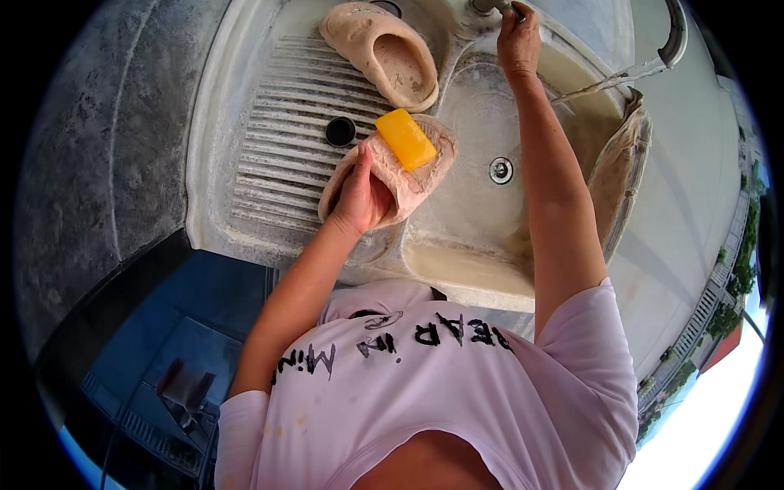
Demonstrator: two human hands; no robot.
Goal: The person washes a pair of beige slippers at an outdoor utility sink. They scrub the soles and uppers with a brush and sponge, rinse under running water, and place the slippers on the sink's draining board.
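My left hand [359, 195] holds a pale pink foam clog [438, 138] by its opening, thumb on top and the other fingers partly hidden inside. A yellow soap bar [405, 139] lies on that clog, just beyond my thumb. The matching clog [346, 33] rests behind it on the sink's ribbed drainboard [282, 147]. At the top of the view, my right hand [519, 46] grips the tap handle [519, 11]. From the curved spout [675, 37] at the right, a stream of water [612, 79] runs toward the basin [465, 128].
A round metal drain [501, 170] sits in the basin floor. Beside the held clog is a small black cup-like cap [340, 131] on the ribs. A wet cloth-like piece [625, 147] hangs along the basin's right side. Dark grey countertop [73, 153] borders the sink at left.
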